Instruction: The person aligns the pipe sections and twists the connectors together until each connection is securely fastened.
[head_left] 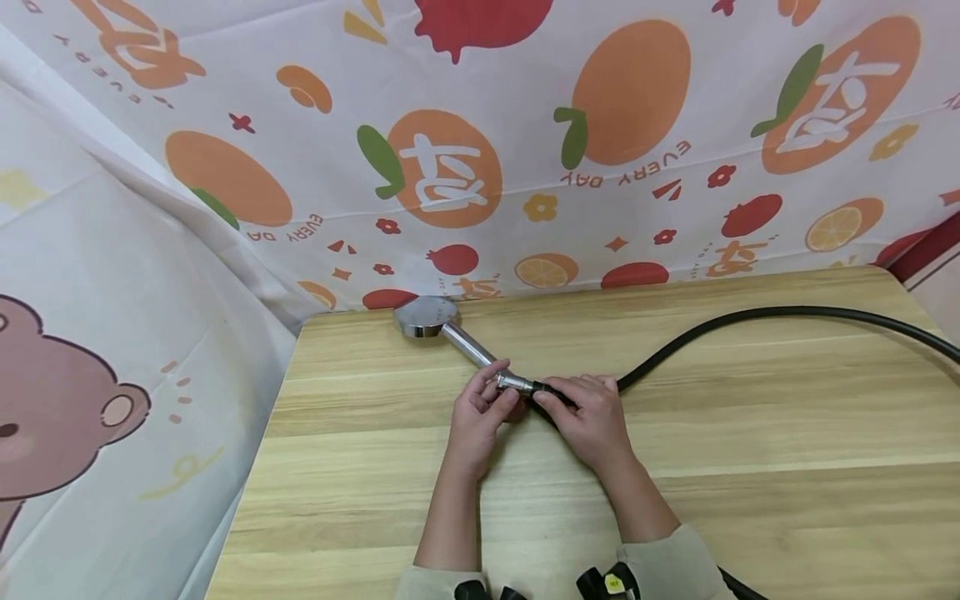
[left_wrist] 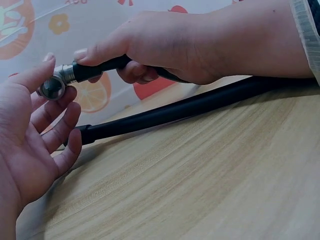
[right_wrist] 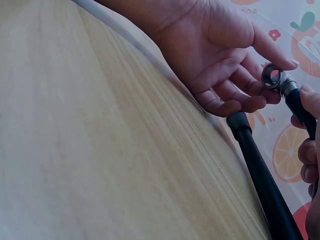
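My left hand [head_left: 480, 412] pinches a silver threaded metal nut [head_left: 514, 382] between thumb and fingertips, its other fingers loosely bent. The nut sits on the end of a black shower hose [left_wrist: 110, 64]; its open ring shows inner threads in the right wrist view. My right hand [head_left: 592, 417] grips the hose just behind the nut, thumb along its black sleeve. Beyond the left fingertips lies a chrome shower head [head_left: 425, 317], its handle [head_left: 468, 344] pointing toward the hands. A thicker-looking black tube end [right_wrist: 239, 121] with a collar lies below the left fingers.
From the right hand the hose [head_left: 795, 312] arcs to the right edge, and another stretch shows at the bottom. The wooden tabletop [head_left: 337, 475] meets a fruit-print cloth [head_left: 540, 233] at the back. A bear-print cloth [head_left: 187, 333] hangs on the left.
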